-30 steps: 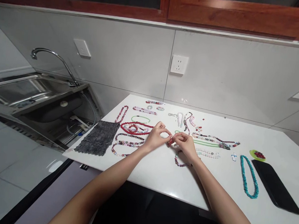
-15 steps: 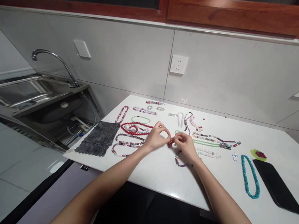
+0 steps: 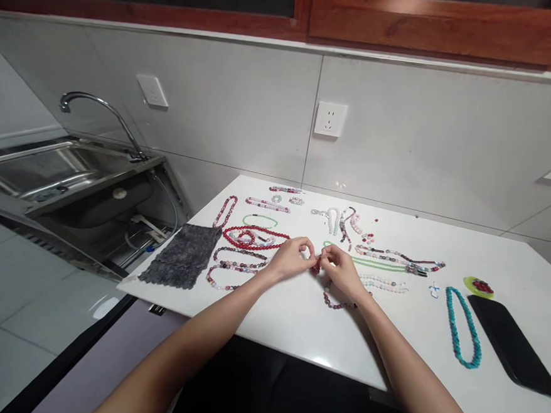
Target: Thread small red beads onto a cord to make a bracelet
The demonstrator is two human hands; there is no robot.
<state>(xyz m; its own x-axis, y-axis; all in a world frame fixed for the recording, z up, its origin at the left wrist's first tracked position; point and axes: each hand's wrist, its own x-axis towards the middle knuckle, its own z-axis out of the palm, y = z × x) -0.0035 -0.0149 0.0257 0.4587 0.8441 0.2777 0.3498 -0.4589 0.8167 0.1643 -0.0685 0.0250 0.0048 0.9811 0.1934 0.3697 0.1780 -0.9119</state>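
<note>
Above the white counter [image 3: 295, 334], my left hand [image 3: 293, 257] and my right hand [image 3: 340, 267] meet with thumbs and forefingers pinched at a small bunch of red beads [image 3: 316, 267]. The red bunch hangs between the fingertips; any thread there is too fine to see. A long red bead necklace [image 3: 235, 244] lies just left of my left hand. Beneath my right hand and wrist, a dark multicoloured bracelet [image 3: 332, 303] is partly hidden. Green strands [image 3: 379, 264] and pale beads [image 3: 383, 283] lie to the right.
A grey cloth [image 3: 182, 256] covers the counter's left end. Several bead strands lie along the back. At the right are a turquoise necklace [image 3: 460, 332], a green dish [image 3: 472, 286] of red beads and a black phone-like slab [image 3: 513, 346]. A sink [image 3: 61, 172] stands far left.
My left hand's raised fingers have lowered and curled closer to the pinch. My right hand has barely moved, and both hands remain at the red beads.
</note>
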